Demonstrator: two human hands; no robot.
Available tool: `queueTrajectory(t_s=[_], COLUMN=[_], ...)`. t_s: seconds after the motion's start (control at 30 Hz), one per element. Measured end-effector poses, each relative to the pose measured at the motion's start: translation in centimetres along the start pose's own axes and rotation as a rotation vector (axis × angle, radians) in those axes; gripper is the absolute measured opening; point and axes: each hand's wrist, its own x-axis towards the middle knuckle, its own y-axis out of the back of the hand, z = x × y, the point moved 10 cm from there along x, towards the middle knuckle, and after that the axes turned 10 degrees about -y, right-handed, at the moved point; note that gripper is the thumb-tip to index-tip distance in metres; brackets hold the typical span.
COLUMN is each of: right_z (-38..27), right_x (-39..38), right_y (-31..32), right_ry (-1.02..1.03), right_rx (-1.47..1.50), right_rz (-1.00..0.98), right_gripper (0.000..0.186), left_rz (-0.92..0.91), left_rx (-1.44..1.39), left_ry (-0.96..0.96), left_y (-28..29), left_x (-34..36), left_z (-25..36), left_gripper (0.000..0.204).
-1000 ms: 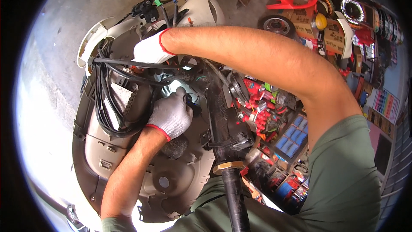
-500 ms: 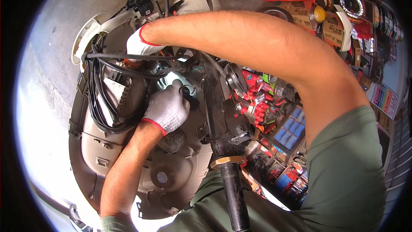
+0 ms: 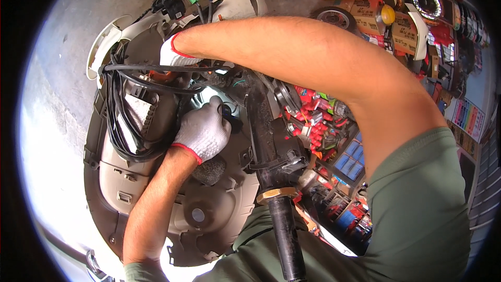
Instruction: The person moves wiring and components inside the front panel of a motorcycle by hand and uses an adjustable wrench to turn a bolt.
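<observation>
Just left of the black steering column [image 3: 261, 136], the left hand [image 3: 203, 131], in a white knit glove, curls its fingers beside a dark rounded part [image 3: 226, 110] within the beige shell [image 3: 112, 180]; whether it pinches that part or merely rests against it, I cannot tell. Farther off, to the column's upper left, the right hand [image 3: 176, 56] reaches in behind a thick black cable [image 3: 156, 68], and its grip cannot be told either, since the fingertips are out of sight. Well left of the column, a looped cable bundle [image 3: 117, 125] hangs over the shell.

The step in hand looks like close, two-handed work by feel; the next move seems to call for steady fingers in a narrow gap and care not to snag the cable across the right hand.

Hard to make out: a bright, pale surface [image 3: 211, 95] left of the column, partly behind the left fingers, and an orange-red piece [image 3: 163, 77] farther left, half covered by cables. Above the column, the right forearm [image 3: 271, 42] blocks whatever lies behind it
</observation>
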Motion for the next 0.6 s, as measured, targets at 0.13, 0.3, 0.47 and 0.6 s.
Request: queueTrajectory(t_s=[0.13,0.3,0.47,0.6], right_z=[-0.6,-1.4,0.5,0.1], right_x=[0.4,0.0,2.4,2.1], right_y=[1.7,1.8,-0.7,-0.9], right_ry=[0.067,0.270,0.347,0.220], right_rx=[0.147,0.030,0.043,-0.101], right_rz=[0.341,0.397,0.002,0.053], right_gripper=[0.012,0.011,0.007,0.008], left_rz=[0.007,0.002,0.052,0.069], left_rx=[-0.001,0.010,-0.023,-0.029], left_ry=[-0.012,-0.014,-0.067,-0.056], left_y=[0.1,-0.1,-0.2,-0.1], left_x=[-0.2,-0.1,0.2,-0.1], left_z=[0.0,-0.2,0.4,-0.2], left_gripper=[0.034,0.034,0.037,0.038])
